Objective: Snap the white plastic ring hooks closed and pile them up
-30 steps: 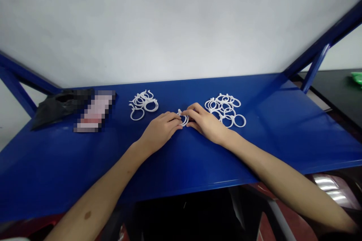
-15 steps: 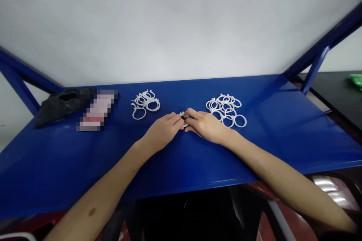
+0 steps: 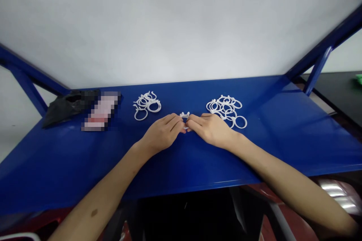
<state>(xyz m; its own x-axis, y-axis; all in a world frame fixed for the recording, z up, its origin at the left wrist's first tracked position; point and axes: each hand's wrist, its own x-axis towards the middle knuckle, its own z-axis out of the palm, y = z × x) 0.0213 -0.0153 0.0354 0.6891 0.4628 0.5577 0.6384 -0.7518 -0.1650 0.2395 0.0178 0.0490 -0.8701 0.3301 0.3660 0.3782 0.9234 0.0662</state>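
Observation:
Between both hands, near the middle of the blue table (image 3: 181, 173), is a white plastic ring (image 3: 184, 115) with small knobs on its far side. My left hand (image 3: 165, 130) grips its left side, fingers closed. From the right, my right hand (image 3: 210, 128) pinches the same ring. Much of the ring is hidden by the fingers. Beyond my left hand lies a pile of white rings (image 3: 140, 115), some with ends sticking up. A second pile of white rings (image 3: 241, 122) lies just past my right hand, which covers part of it.
A black plastic bag (image 3: 60, 111) and a blurred-out pinkish flat object (image 3: 102, 110) lie at the table's left. Blue metal braces (image 3: 318, 69) rise at both ends. A pale wall (image 3: 181, 26) stands behind. Something green (image 3: 359, 79) sits on a dark surface at far right.
My right hand's fingers have come down lower around the ring, and more of its knobbed far side shows. The view has shifted slightly. Both piles look the same.

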